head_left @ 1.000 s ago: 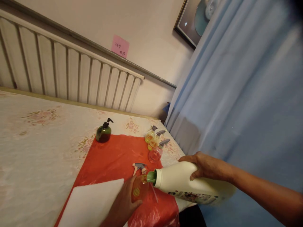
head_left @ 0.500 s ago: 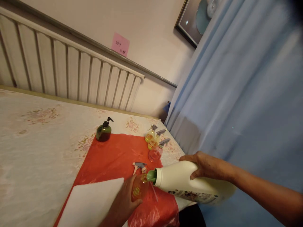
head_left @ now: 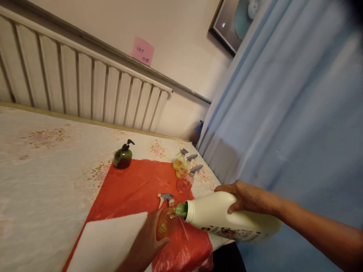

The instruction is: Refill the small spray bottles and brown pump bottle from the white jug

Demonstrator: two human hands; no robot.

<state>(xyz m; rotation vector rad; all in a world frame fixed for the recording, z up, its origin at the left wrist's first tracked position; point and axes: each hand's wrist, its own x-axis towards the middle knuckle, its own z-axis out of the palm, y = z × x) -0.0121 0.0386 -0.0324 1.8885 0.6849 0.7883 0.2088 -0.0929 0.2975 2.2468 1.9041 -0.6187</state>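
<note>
My left hand (head_left: 151, 236) is wrapped round a small clear amber-tinted bottle (head_left: 166, 223) with an open neck. In my right hand (head_left: 245, 198) a large cream-coloured jug (head_left: 227, 217) lies tilted almost flat, gripped from above. Its green spout (head_left: 182, 209) meets the small bottle's mouth; whether liquid is flowing I cannot tell. Just behind the small bottle, a loose grey-and-white spray trigger head (head_left: 166, 199) with a thin dip tube (head_left: 183, 228) lies on a red plastic sheet (head_left: 141, 181).
A pink spray bottle (head_left: 185, 184) and two yellowish spray bottles (head_left: 181, 172) stand at the sheet's far right. A dark green pump bottle (head_left: 123, 158) stands at its far left corner. A white board (head_left: 110, 241) lies near left. Blue curtain (head_left: 283, 132) hangs on the right.
The view has shifted very slightly. Both hands keep their grip, and the jug's spout stays at the small bottle's mouth.
</note>
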